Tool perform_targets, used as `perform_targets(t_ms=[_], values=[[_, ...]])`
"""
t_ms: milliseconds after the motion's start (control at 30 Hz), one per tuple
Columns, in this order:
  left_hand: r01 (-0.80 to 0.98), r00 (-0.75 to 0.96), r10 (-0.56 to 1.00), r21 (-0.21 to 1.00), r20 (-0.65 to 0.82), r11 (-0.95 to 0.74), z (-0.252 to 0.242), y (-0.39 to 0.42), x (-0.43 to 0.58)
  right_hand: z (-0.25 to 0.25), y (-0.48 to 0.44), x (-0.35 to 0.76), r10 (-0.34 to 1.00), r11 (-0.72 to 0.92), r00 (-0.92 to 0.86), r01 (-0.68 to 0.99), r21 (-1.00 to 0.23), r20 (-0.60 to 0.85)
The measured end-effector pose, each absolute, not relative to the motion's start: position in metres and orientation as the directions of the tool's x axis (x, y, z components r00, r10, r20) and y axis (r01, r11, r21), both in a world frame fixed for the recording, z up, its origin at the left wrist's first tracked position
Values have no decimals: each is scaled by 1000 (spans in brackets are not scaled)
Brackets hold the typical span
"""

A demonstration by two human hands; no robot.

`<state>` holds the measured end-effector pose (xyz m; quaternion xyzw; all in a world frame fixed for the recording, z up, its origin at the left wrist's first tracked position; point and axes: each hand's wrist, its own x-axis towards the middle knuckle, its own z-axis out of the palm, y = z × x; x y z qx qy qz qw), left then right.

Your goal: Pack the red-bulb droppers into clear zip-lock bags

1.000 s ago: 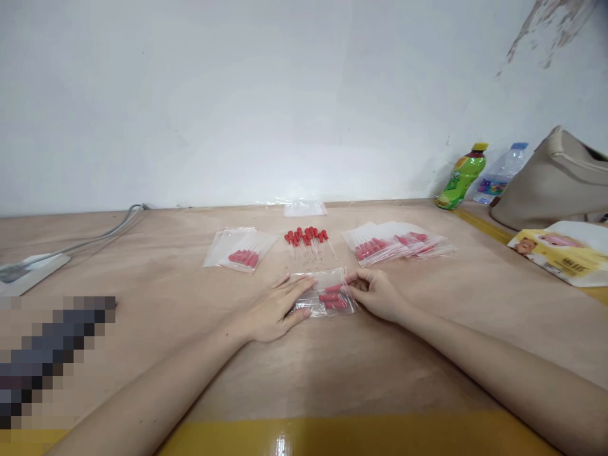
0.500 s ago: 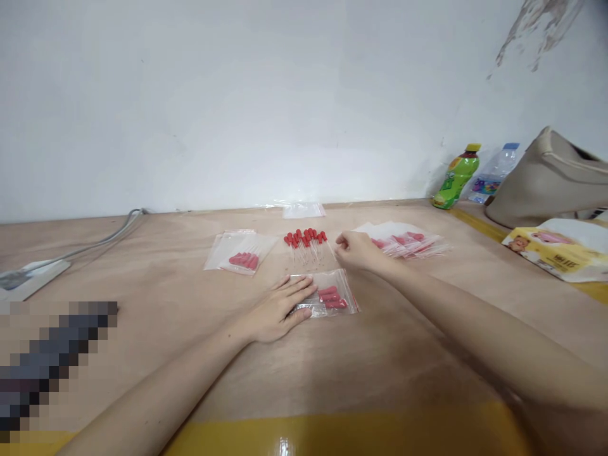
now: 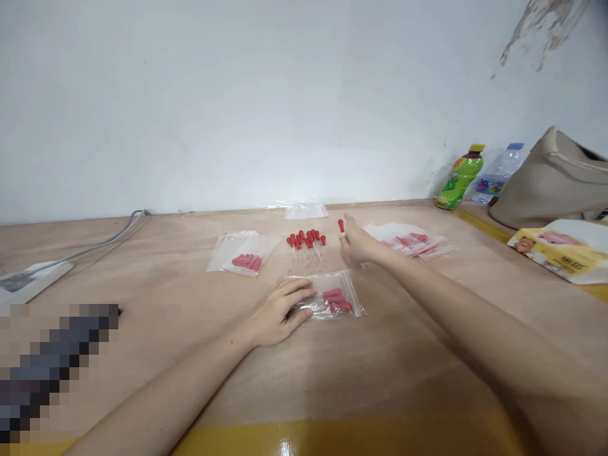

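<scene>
My left hand [image 3: 280,311] lies with its fingers spread over the left part of a clear zip bag [image 3: 352,292]. Inside that bag, several droppers with red bulbs [image 3: 337,299] show, their stems partly under my fingers. My right hand [image 3: 357,243] is closed on one dropper [image 3: 341,226], its red bulb upward and its thin clear stem pointing down. Left of this hand lies a loose pile of droppers [image 3: 308,240] with red rubber bulbs and clear stems. Behind the right wrist is a stack of filled zip bags [image 3: 415,240].
More zip bags with red-bulbed droppers [image 3: 247,262] lie on the left. Flat clear bags [image 3: 306,211] rest near the wall. At right stand a green bottle [image 3: 460,177], a clear bottle [image 3: 498,174], a beige bag [image 3: 546,183] and a yellow tissue pack [image 3: 560,253]. A cable [image 3: 109,239] runs left.
My right hand now holds a dropper upright, where before no dropper showed clearly in its fingers. My left hand stays on the bag, its fingers slightly more bent.
</scene>
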<state>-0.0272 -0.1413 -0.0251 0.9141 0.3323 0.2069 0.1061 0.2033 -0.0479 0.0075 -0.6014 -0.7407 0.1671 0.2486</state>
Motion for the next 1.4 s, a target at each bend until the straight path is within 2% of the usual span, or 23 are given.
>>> perform_targets(t_ms=[100,200,300,367,533,667,767,933,1033,1100,1267,1400], values=[[554,700,654,359,288,-751,-26,-141,-26,2,-78,226,977,212,-128,507,-835,170],[553,709,656,372,259,-746,-26,-140,-26,-14,-102,237,983,165,47,228,-960,180],[560,714,660,374,235,-739,-25,-139,-25,-30,-110,238,962,153,219,53,-987,161],[565,713,663,372,229,-736,-23,-139,-25,-38,-109,235,954,156,264,-32,-987,142],[601,717,678,349,164,-719,-21,-141,-26,-44,-108,225,970,144,216,-158,-977,108],[602,728,665,306,170,-737,-22,-141,-26,-45,-114,221,990,102,124,-271,-957,70],[602,726,665,306,175,-738,-22,-141,-26,-44,-117,224,999,40,13,-237,-971,37],[597,731,660,305,175,-742,-21,-141,-26,-40,-117,238,960,31,-279,89,-996,5],[595,736,655,297,172,-747,-20,-141,-25,-37,-114,240,921,65,-391,170,-983,-7],[588,744,646,293,173,-754,-20,-141,-25,-37,-112,238,921,64,-389,203,-977,-21],[593,741,650,288,169,-752,-22,-140,-25,-36,-112,229,981,-10,-188,197,-980,-48],[588,746,644,287,170,-756,-22,-140,-25,-41,-111,225,993,30,-122,249,-968,-1]])
